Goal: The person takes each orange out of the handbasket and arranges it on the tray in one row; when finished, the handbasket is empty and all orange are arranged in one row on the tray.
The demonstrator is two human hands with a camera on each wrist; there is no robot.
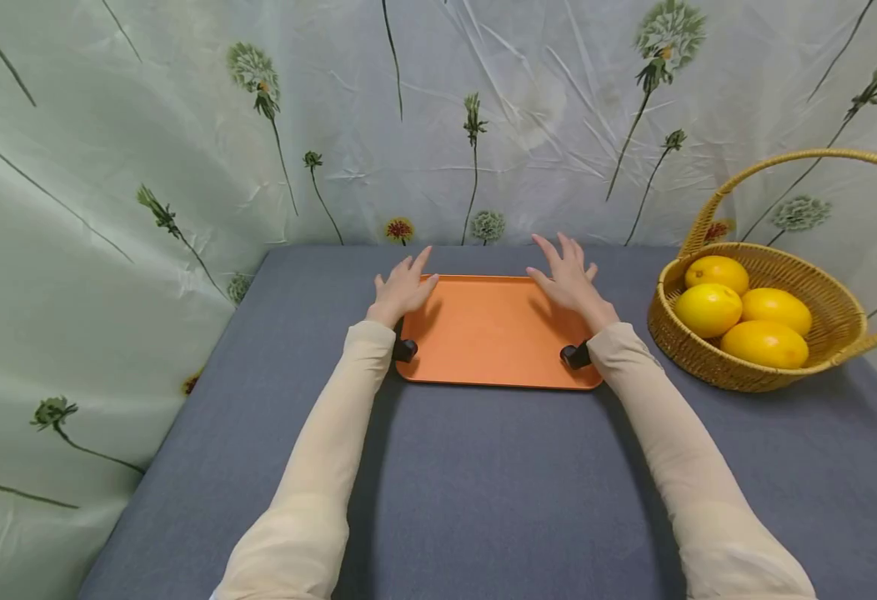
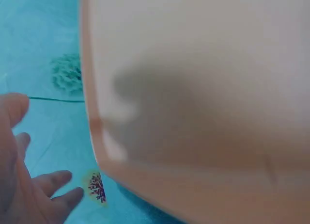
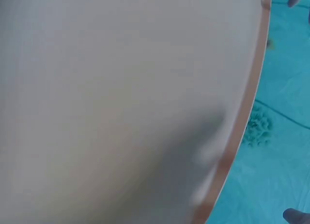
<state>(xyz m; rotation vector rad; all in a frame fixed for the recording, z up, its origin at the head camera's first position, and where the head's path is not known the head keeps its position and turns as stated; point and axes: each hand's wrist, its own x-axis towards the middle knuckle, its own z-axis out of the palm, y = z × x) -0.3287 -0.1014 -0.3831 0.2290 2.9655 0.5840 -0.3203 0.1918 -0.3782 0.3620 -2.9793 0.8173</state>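
Observation:
An orange rectangular tray (image 1: 493,332) lies flat on the grey-blue table. My left hand (image 1: 403,292) hovers over its far left corner, fingers spread and nothing held. On the other side, my right hand (image 1: 572,285) is above the tray's far right part, also with spread fingers and nothing in it. In the left wrist view the left hand (image 2: 29,185) appears apart from the tray rim (image 2: 92,132), and a shadow falls on the tray. The right wrist view is mostly filled by the tray (image 3: 121,88), with just a fingertip of the right hand (image 3: 296,217) at the lower corner.
To the right stands a wicker basket (image 1: 716,367) with a tall arched handle, holding several yellow lemons (image 1: 764,343). A pale curtain (image 1: 408,167) with dandelion prints hangs behind and left of the table (image 1: 483,483). Small black wrist devices (image 1: 575,356) sit under both wrists.

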